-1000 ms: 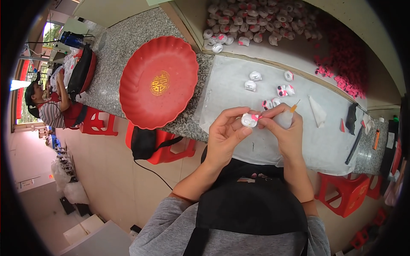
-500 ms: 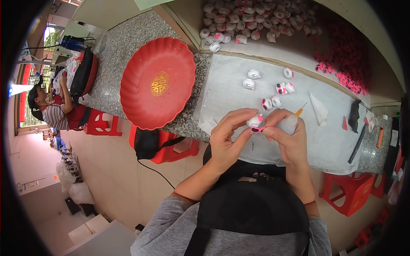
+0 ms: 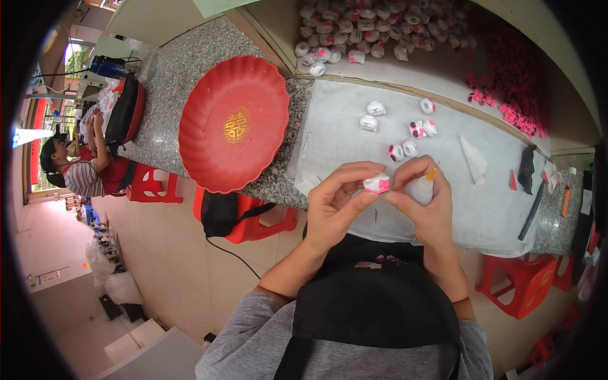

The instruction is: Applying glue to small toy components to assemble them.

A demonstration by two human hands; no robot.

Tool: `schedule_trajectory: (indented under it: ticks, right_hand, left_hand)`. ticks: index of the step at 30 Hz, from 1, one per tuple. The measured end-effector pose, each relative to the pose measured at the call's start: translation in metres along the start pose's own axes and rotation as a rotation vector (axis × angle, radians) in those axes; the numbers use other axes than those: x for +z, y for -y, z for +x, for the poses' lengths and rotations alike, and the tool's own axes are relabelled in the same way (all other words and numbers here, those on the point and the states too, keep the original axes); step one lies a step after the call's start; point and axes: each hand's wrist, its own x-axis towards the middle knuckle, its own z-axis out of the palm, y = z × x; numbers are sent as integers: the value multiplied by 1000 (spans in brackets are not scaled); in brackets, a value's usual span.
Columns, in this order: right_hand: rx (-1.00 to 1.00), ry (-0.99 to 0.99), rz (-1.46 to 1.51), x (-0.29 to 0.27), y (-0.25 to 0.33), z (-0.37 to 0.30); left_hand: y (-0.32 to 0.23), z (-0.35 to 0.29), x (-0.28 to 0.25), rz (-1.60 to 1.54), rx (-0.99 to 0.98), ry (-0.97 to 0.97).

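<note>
My left hand (image 3: 335, 206) pinches a small white-and-pink figure piece (image 3: 378, 183) between thumb and fingertips, above the near edge of the white sheet. My right hand (image 3: 429, 206) is close beside it, its thumb tip at the piece's right end. Tucked in the right palm and fingers is a small translucent squeeze bottle (image 3: 419, 190) with an orange needle tip pointing up and away. Beyond my hands, white pieces with pink and black parts (image 3: 403, 151) stand on the sheet. Several similar pieces (image 3: 369, 123) are farther back.
A red scalloped tray (image 3: 215, 145) sits on the speckled counter at left. Heaps of white pieces (image 3: 373, 28) and pink parts (image 3: 516, 82) fill the shelf behind. A folded white cloth (image 3: 472, 159), dark strips and an orange cutter (image 3: 565, 202) lie at right. Another person (image 3: 82, 171) works far left.
The piece in my left hand has turned, so its black part no longer shows. My right hand has shifted slightly left, and the bottle's needle tip now points more upward.
</note>
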Motion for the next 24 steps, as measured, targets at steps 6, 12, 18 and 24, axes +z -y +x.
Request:
schedule_trajectory:
  ticks: [6, 12, 18, 24]
  right_hand:
    - [161, 146, 118, 0, 15, -1]
    - [167, 139, 162, -2, 8, -4]
    - [116, 138, 148, -2, 9, -6]
    - [135, 117, 132, -5, 4, -6]
  left_hand:
    - [-2, -1, -6, 25, 41, 73]
    - [-2, -1, -6, 53, 18, 118]
    - [2, -2, -9, 97, 56, 152]
    - [-1, -1, -3, 102, -16, 109]
